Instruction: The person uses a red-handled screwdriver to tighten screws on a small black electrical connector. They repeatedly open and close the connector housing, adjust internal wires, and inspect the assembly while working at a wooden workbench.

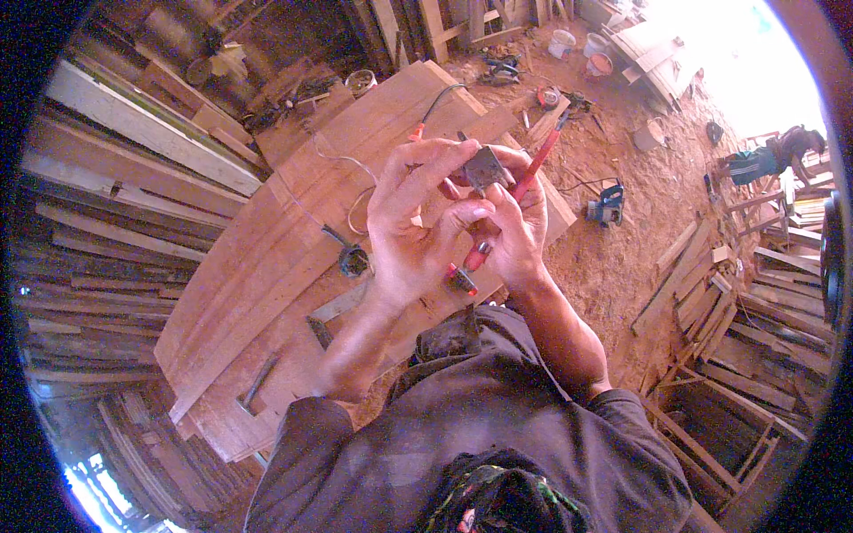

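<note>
Both my hands are raised together above a large wooden panel (240, 258). Between their fingertips is a small dark, squarish block (487, 169); its exact kind cannot be made out. My left hand (404, 222) is closed on it, with the index fingertip at its upper edge and the thumb by the lower side. My right hand (520, 226) pinches the block from the other side. A long red tool (535, 169) with a dark end also lies in my right hand, partly hidden by the fingers. Below the hands rests a small red-and-black item (462, 280).
On the panel lie a hammer (258, 386), an L-shaped square (338, 306), a dark round tool (353, 260) and a loose cable (346, 160). A blue power tool (606, 206) and buckets (562, 43) stand on the dusty floor. Another person (769, 160) bends at far right among timber.
</note>
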`<action>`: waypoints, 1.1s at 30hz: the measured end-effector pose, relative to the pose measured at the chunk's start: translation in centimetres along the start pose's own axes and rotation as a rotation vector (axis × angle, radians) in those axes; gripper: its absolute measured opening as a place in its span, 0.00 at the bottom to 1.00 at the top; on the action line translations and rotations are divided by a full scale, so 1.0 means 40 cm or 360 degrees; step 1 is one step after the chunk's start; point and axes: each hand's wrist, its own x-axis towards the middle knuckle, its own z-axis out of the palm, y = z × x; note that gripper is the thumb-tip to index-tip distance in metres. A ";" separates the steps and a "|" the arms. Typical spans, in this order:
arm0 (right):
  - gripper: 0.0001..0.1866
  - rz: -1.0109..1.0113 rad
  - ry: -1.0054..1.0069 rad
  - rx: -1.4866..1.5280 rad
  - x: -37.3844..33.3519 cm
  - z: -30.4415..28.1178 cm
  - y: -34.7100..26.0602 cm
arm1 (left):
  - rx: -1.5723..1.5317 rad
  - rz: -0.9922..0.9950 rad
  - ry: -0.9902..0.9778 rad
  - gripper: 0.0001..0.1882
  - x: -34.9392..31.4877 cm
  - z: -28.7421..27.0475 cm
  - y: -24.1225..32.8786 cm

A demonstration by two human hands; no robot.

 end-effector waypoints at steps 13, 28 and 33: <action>0.24 -0.0032 -0.0116 -0.0703 -0.009 0.031 -0.047 | 0.0390 0.0114 0.0093 0.25 -0.014 -0.014 0.000; 0.21 0.0243 -0.0045 -0.0563 -0.030 0.056 -0.074 | 0.0520 0.0389 0.0195 0.27 -0.020 -0.016 -0.008; 0.21 0.0384 -0.0059 -0.0359 -0.033 0.059 -0.077 | 0.0204 0.0307 0.0217 0.28 -0.029 -0.016 -0.026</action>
